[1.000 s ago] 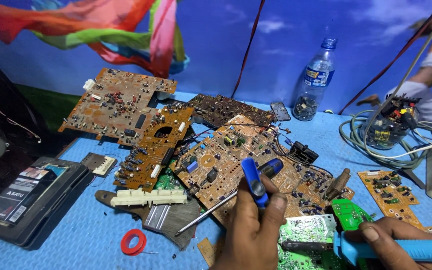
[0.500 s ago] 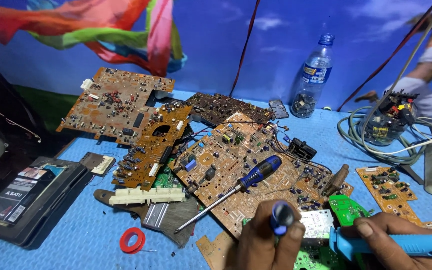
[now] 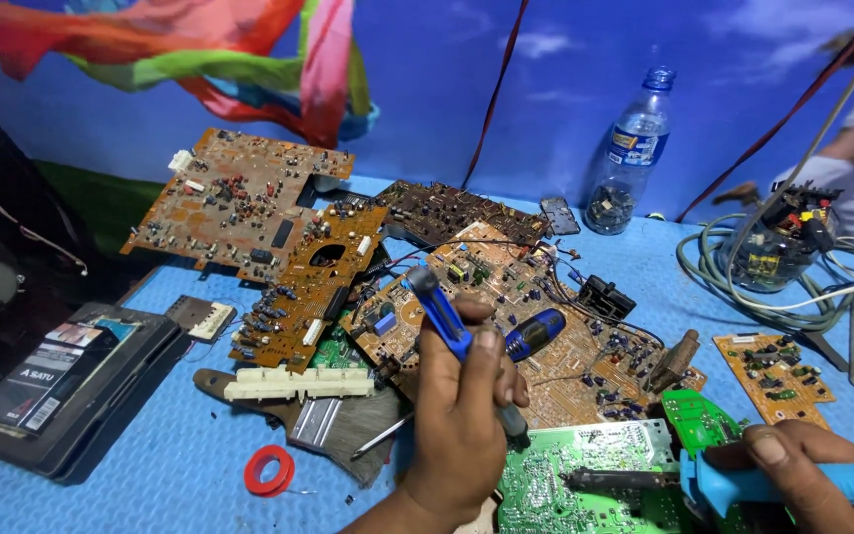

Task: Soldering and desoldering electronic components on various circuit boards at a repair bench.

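left hand point(image 3: 462, 415) grips a blue tool point(image 3: 444, 318); right hand point(image 3: 793, 475) holds a soldering iron point(image 3: 743, 485) over a green board point(image 3: 585, 480).

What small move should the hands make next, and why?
Probably lower the blue tool in the left hand onto the green board; its tip already sits near that board, where the right hand aims the soldering iron.
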